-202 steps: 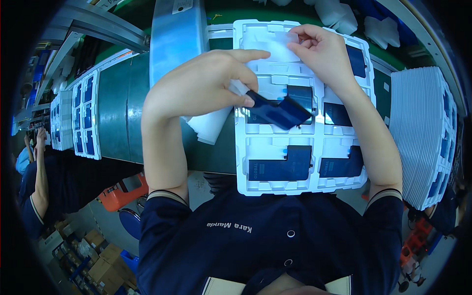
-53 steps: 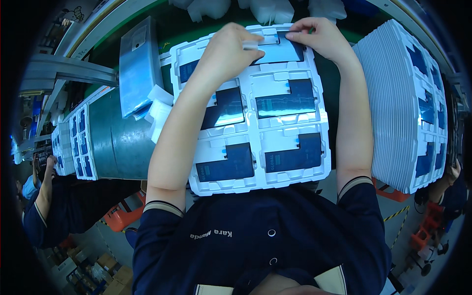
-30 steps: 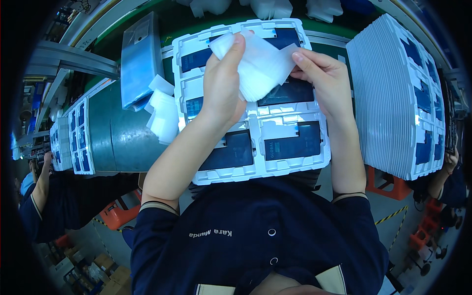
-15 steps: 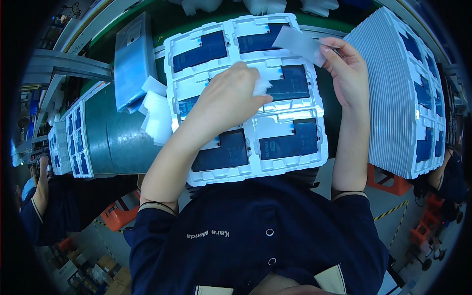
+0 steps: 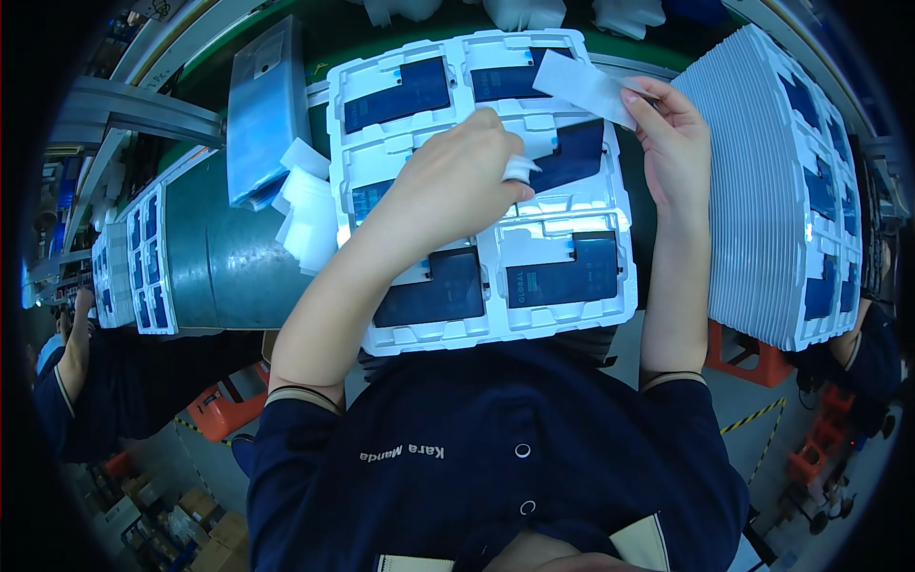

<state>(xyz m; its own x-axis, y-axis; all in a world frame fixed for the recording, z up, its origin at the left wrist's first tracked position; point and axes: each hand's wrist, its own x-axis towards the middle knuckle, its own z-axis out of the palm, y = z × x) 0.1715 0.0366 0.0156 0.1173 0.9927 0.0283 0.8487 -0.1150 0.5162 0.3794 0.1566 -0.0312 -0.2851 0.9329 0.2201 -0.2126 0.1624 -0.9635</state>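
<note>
A white moulded tray holds several flat dark L-shaped battery packs in its pockets. My left hand reaches across the middle of it, fingers closed on a crumpled white wipe. The wipe meets the left end of the middle-right battery, which sits tilted in its pocket. Whether my fingers also grip that battery is hidden. Above the tray's right side, my right hand pinches a flat white wipe by its right end. At the front right, another battery lies flat.
To the right rises a tall stack of filled white trays. Left of the tray are loose white wipes and a clear plastic folder on the green work surface. More trays stand farther left, near another person's arm.
The middle-right battery has gone from lying flat to tilted, its right end turned upward. My left hand has shifted slightly right; my right hand still holds its wipe.
</note>
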